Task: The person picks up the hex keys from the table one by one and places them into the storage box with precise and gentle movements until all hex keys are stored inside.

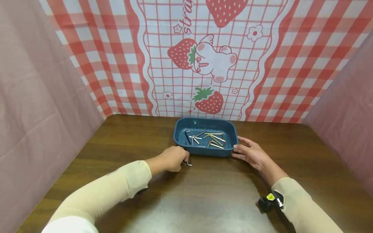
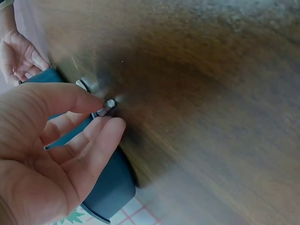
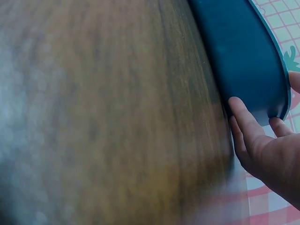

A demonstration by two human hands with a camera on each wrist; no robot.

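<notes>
A blue plastic bin (image 1: 204, 151) stands on the table and holds several L-shaped hex keys (image 1: 216, 139), brass-coloured, silver and one black. Just in front of its left corner, my left hand (image 1: 174, 158) pinches a silver hex key (image 1: 188, 164) between thumb and fingers. The hexagonal end of that key faces the camera in the left wrist view; my fingers hide part of its shaft. At the bin's right front corner, my right hand (image 1: 252, 154) touches the wall and rim with spread, mostly straight fingers (image 3: 247, 121).
Below the bin lies a brown wood-grain table (image 1: 204, 194). A red-and-white strawberry-print cloth (image 1: 186, 81) hangs right behind it, with pink cloth (image 1: 341, 129) on both sides. A small black device (image 1: 265, 204) is at my right wrist.
</notes>
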